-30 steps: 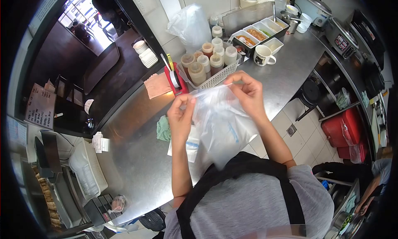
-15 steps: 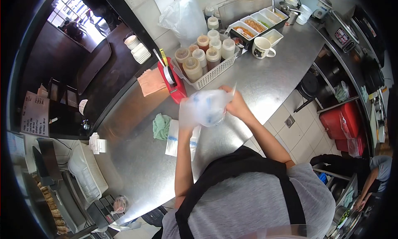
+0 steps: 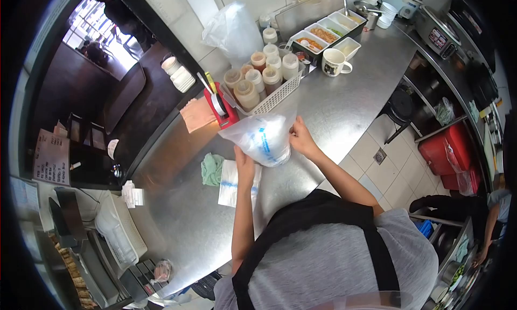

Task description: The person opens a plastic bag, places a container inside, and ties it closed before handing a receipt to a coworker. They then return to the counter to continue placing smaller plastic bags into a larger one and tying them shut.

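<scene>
A clear plastic bag (image 3: 262,138) with blue print is puffed open above the steel counter (image 3: 344,103). My left hand (image 3: 243,162) is under and partly inside it, mostly hidden by the plastic. My right hand (image 3: 301,139) pinches the bag's right edge. Below the bag lies a flat stack of the same bags (image 3: 232,182) beside a green cloth (image 3: 212,168).
A white basket of sauce bottles (image 3: 264,81) and a red tape dispenser (image 3: 222,106) stand just beyond the bag. Farther back are a mug (image 3: 334,62), a tray of toppings (image 3: 323,35) and rice cookers (image 3: 436,33). Another person (image 3: 490,224) is at the lower right.
The bag was stretched flat between both raised hands; it has dropped toward the counter and ballooned open, with my left hand moved underneath it.
</scene>
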`<action>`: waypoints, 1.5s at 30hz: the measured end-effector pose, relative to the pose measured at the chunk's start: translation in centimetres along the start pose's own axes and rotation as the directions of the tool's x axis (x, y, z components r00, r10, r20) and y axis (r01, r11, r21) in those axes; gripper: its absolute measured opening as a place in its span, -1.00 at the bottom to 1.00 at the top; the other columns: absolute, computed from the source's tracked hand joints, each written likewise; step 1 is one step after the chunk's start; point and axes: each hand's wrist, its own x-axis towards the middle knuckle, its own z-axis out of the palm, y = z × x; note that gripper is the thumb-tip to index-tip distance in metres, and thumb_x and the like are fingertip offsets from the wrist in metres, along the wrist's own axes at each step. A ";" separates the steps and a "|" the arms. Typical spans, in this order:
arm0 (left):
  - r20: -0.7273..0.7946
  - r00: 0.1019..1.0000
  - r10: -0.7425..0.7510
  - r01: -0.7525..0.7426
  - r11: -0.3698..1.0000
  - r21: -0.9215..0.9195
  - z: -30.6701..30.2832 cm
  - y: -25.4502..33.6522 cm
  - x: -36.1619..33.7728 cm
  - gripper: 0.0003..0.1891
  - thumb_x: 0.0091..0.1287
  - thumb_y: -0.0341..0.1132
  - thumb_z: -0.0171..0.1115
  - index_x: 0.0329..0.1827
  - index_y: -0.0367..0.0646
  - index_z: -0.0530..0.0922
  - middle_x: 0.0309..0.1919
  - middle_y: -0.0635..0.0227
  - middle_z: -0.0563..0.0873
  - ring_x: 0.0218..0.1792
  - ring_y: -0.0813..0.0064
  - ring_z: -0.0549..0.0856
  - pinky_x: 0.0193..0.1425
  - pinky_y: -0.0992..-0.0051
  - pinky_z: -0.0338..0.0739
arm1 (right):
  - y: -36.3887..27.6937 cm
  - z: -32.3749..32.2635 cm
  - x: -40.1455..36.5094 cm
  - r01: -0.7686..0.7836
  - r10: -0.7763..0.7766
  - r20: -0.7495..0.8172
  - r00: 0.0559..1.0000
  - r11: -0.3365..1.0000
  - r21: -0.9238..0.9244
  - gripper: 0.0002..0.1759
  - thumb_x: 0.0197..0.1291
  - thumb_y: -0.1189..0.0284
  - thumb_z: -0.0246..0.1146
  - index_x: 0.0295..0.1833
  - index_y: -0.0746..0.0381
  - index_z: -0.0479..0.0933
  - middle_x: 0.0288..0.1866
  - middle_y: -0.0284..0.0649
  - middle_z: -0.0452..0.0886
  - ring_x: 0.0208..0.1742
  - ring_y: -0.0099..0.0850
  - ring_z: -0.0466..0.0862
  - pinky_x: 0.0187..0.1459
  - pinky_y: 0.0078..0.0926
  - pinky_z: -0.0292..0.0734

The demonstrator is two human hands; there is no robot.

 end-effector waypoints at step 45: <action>0.126 0.991 0.037 -0.125 0.560 0.819 -10.9 0.4 -9.0 -0.75 -0.11 -0.28 0.44 -0.34 0.02 0.61 -0.25 0.34 0.40 -0.08 0.27 0.35 0.01 0.37 0.22 | -3.2 -7.0 -7.0 -0.126 0.115 0.051 0.992 0.936 0.328 -0.33 0.11 0.41 0.29 0.32 0.14 0.18 0.13 -0.14 0.32 -0.10 -0.48 0.51 -0.05 -0.51 0.43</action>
